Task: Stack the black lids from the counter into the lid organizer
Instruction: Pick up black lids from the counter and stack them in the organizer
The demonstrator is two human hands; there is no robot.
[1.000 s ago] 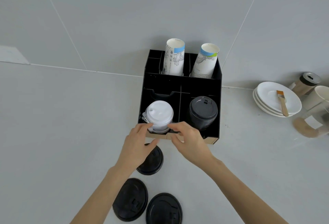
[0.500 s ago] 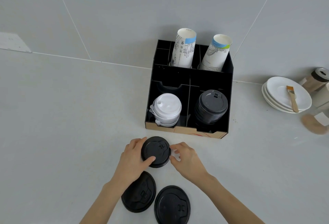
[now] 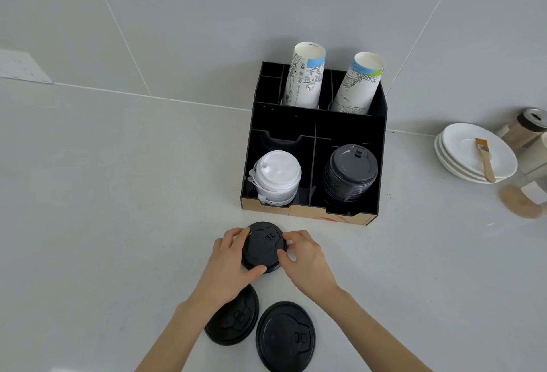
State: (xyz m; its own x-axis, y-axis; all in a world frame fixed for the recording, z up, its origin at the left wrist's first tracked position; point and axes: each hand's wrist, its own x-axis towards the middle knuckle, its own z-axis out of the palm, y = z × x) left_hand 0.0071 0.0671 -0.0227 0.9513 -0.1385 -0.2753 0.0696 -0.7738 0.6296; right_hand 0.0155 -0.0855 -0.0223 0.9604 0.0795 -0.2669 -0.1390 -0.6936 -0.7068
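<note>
A black lid point(image 3: 264, 246) sits just in front of the black lid organizer point(image 3: 314, 135). My left hand point(image 3: 229, 262) grips its left and near rim, and my right hand point(image 3: 305, 257) pinches its right rim. Two more black lids lie flat on the counter nearer to me: one point(image 3: 233, 320) partly under my left wrist, the other point(image 3: 285, 336) to its right. In the organizer, a stack of black lids point(image 3: 350, 174) fills the front right compartment and a stack of white lids point(image 3: 276, 177) the front left.
Two paper cup stacks point(image 3: 305, 75) point(image 3: 358, 84) stand in the organizer's back compartments. At the right are stacked white saucers point(image 3: 461, 149) with a small brush point(image 3: 485, 158) on top, a lidded jar point(image 3: 525, 127) and a blurred brown object point(image 3: 521, 204).
Both hands came back from the organizer's front left compartment to the counter and closed on the black lid lying nearest the organizer. The view has also shifted.
</note>
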